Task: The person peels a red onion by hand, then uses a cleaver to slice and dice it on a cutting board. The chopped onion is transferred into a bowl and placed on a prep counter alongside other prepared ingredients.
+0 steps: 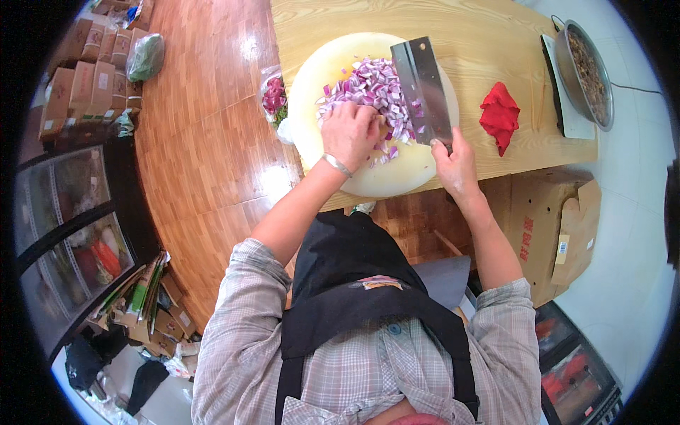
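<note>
Chopped red onion (374, 85) lies heaped on a round, pale cutting board (319, 143) at the near left of the wooden table. My left hand (350, 130) rests with bent fingers at the near side of the heap, touching onion pieces; whether it grips any is hidden under the fingers. In my right hand (457, 164) is the handle of a cleaver (425, 90). Its broad blade lies over the right part of the board, beside the onion, with a few bits stuck to it.
A red cloth (500, 118) and thin sticks lie on the wooden table (467, 32). Farther right, a metal bowl of dark food (584, 74) stands on a white, flat device. A bag of red onion (273, 95) is by the left table edge; a cardboard box (542, 223) stands below.
</note>
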Available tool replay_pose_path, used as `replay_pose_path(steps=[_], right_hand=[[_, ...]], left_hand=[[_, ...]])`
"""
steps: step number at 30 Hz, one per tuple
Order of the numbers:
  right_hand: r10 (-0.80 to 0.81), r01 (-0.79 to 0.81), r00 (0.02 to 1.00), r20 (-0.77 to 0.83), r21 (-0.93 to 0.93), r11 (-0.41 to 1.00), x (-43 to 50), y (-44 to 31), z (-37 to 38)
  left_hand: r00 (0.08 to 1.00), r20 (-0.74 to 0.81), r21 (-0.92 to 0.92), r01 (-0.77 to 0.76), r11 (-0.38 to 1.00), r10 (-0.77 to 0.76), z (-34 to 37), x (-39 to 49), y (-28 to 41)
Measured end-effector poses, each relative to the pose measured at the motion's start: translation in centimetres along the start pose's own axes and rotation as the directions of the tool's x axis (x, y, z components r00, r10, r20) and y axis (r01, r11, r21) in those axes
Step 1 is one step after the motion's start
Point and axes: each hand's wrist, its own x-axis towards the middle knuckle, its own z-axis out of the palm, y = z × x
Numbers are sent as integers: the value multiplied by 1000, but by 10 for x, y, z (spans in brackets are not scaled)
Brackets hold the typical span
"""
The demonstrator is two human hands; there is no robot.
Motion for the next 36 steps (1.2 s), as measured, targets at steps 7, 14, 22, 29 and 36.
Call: replay_pose_path(steps=[7, 14, 22, 29, 36], right_hand=[[95, -73, 984, 149, -144, 987, -19, -27, 4], [-66, 136, 953, 295, -225, 965, -17, -49, 20], [-81, 241, 883, 463, -299, 923, -11, -77, 41], [-59, 308, 801, 596, -325, 894, -2, -83, 49], [-31, 333, 770, 637, -359, 872, 9, -68, 68]], left_hand=[[893, 197, -412, 449, 793, -404, -30, -13, -12], [818, 225, -541, 557, 630, -529, -46, -55, -32], [881, 81, -365, 462, 808, -467, -55, -71, -25], [921, 77, -275, 388, 880, -382, -53, -76, -25], [946, 67, -221, 325, 919, -318, -52, -76, -25]])
